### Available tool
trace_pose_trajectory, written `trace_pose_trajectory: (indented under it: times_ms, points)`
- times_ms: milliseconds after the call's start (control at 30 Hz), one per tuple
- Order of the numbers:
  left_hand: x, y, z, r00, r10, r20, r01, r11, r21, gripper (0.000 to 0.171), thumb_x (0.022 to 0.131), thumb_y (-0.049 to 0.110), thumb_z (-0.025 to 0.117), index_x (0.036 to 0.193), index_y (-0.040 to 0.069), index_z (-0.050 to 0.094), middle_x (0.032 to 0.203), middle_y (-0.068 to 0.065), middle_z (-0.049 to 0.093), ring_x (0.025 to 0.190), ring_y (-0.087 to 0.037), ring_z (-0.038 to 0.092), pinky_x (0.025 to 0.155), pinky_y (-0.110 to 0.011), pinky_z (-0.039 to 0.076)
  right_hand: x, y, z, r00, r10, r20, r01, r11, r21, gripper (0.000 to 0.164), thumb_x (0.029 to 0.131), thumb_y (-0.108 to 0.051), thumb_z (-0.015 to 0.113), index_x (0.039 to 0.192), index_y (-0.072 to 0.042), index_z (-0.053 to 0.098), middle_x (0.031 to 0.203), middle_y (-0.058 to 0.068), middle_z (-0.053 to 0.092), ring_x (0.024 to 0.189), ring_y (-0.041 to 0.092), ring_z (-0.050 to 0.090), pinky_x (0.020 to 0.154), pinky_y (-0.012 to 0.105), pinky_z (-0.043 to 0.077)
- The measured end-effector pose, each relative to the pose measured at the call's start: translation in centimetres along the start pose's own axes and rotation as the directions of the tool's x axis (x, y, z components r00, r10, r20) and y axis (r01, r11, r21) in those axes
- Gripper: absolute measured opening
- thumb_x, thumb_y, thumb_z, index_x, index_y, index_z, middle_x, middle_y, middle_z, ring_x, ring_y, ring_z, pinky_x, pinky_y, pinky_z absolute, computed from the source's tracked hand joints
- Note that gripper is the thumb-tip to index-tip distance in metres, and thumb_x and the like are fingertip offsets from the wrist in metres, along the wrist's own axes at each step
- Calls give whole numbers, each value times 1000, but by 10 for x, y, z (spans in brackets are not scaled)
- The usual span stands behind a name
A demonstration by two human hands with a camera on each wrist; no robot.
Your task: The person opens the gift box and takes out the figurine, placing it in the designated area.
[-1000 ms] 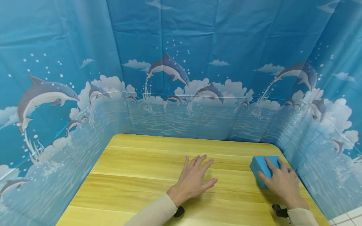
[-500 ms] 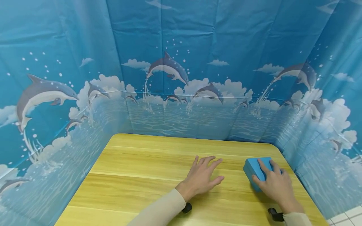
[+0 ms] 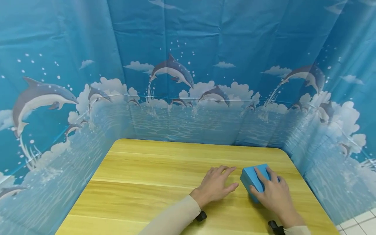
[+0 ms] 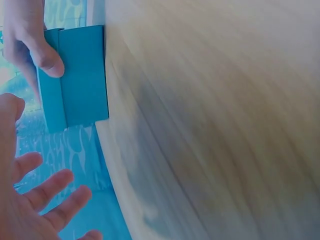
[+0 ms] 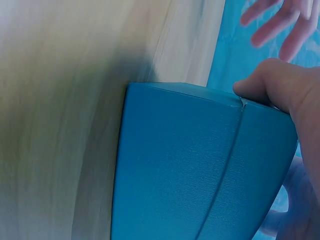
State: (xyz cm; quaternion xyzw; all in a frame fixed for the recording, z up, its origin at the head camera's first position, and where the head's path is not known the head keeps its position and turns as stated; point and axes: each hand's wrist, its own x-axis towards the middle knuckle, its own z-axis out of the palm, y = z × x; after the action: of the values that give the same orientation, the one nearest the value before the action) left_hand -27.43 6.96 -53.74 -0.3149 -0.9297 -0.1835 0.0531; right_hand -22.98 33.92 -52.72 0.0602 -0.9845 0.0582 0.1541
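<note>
A blue lidded box (image 3: 249,183) stands at the right part of the yellow wood-grain table. My right hand (image 3: 274,195) grips it from above, thumb on the near left side and fingers over the lid. The seam below the lid shows on the box (image 5: 175,160) in the right wrist view, where the thumb presses near that seam. To the left of the box, my left hand (image 3: 215,184) hovers with fingers spread and holds nothing. A gap separates it from the box (image 4: 82,80) in the left wrist view.
The table (image 3: 141,186) has rounded far corners. A blue curtain (image 3: 188,120) printed with dolphins and clouds surrounds its back and sides. White floor tiles (image 3: 356,225) show at the lower right. A black strap device sits at each wrist.
My right hand has moved the box to the left across the table, turning it slightly. My left hand has shifted right, so the two hands are closer together.
</note>
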Motion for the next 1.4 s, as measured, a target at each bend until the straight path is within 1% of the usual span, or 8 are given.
trace_pose_trajectory:
  times_ms: [233, 400, 567, 700, 800, 933, 1167, 1400]
  points:
    - [10, 5, 8, 999, 7, 33, -2, 989, -149, 75, 120, 70, 48, 185, 37, 32, 174, 4, 59, 149, -17, 68, 117, -41, 63, -7, -22, -2, 1000, -18, -10, 18, 1000, 12, 87, 99, -52, 90, 170, -11, 61, 165, 48, 52, 119, 77, 64, 104, 87, 54]
    - [16, 10, 11, 998, -18, 53, 31, 969, -245, 70, 121, 69, 46, 183, 38, 37, 173, 6, 59, 151, -16, 67, 117, -38, 63, -11, -36, 1, 998, -48, -28, 48, 999, 22, 84, 98, -53, 92, 168, -15, 65, 163, 45, 56, 120, 73, 66, 107, 84, 54]
    - [17, 12, 15, 999, -37, 38, 47, 943, -330, 66, 122, 62, 52, 179, 30, 47, 172, 5, 62, 153, -14, 66, 121, -35, 61, -16, -52, 3, 998, -50, -22, 51, 998, 48, 81, 97, -51, 91, 168, -20, 65, 165, 41, 57, 127, 72, 64, 109, 85, 53]
    - [18, 11, 17, 999, -43, 29, 51, 914, -403, 66, 121, 60, 56, 177, 24, 51, 175, 4, 60, 156, -15, 64, 122, -34, 60, -18, -57, 4, 999, -41, -27, 43, 997, 59, 80, 96, -48, 91, 168, -21, 66, 167, 39, 56, 129, 72, 63, 109, 86, 52]
    - [18, 10, 16, 997, -56, 44, 70, 890, -451, 66, 120, 60, 60, 175, 24, 53, 175, 4, 60, 154, -15, 66, 118, -33, 62, -19, -58, 4, 999, -43, -32, 45, 997, 64, 80, 96, -47, 91, 167, -20, 66, 167, 38, 56, 130, 72, 62, 109, 87, 52]
    - [15, 8, 10, 997, -54, 57, 74, 885, -459, 65, 119, 58, 63, 174, 23, 55, 173, 3, 62, 150, -14, 68, 114, -30, 63, -19, -59, 4, 998, -58, -38, 61, 996, 70, 80, 96, -48, 91, 167, -21, 67, 166, 38, 57, 128, 71, 63, 108, 86, 52]
    - [5, -1, -2, 997, 1, 76, 33, 895, -445, 64, 122, 51, 59, 177, 19, 52, 176, 1, 60, 158, -16, 63, 125, -34, 58, -19, -65, 2, 993, -100, -64, 104, 993, 63, 81, 94, -49, 93, 166, -22, 68, 164, 36, 60, 123, 67, 67, 104, 83, 56]
    - [-5, -10, -6, 996, -4, 92, 45, 893, -449, 63, 121, 53, 62, 174, 20, 55, 171, 3, 64, 153, -14, 66, 121, -32, 60, -22, -71, 3, 989, -138, -62, 141, 989, 44, 84, 92, -51, 95, 166, -24, 68, 165, 33, 61, 123, 63, 69, 104, 79, 58]
